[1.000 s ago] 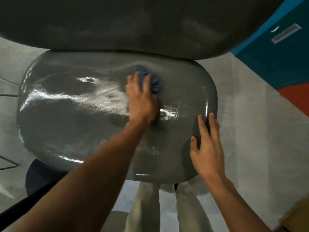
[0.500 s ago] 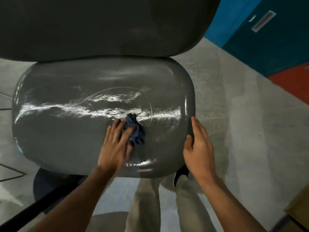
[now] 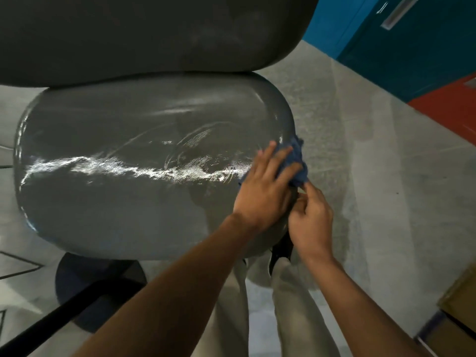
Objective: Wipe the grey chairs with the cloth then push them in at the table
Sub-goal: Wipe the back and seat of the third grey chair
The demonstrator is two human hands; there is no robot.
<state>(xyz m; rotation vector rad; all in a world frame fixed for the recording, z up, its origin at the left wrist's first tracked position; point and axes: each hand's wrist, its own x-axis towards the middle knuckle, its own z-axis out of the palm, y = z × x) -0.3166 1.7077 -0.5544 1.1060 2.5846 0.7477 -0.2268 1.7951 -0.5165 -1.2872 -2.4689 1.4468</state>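
A glossy grey chair seat (image 3: 123,191) fills the middle of the view, with its dark backrest (image 3: 144,34) above it. Wet wipe streaks shine across the seat. My left hand (image 3: 265,191) presses a bunched blue cloth (image 3: 297,161) against the seat's right edge, fingers fairly straight over it. My right hand (image 3: 310,217) sits just outside that edge, right beside the left hand. Its fingers are curled, and its thumb and forefinger pinch the cloth's lower end. Part of the cloth is hidden under my left fingers.
The chair's round dark base (image 3: 77,284) and a black bar (image 3: 51,323) show below the seat. My light trouser legs (image 3: 291,305) stand at the seat's front. Grey floor (image 3: 373,176) lies to the right, with blue and red panels (image 3: 425,55) beyond and a cardboard box (image 3: 461,305) at bottom right.
My left hand has swept the cloth from the seat's front middle to its right edge. My right hand has left its grip on the seat edge and closed on the cloth.
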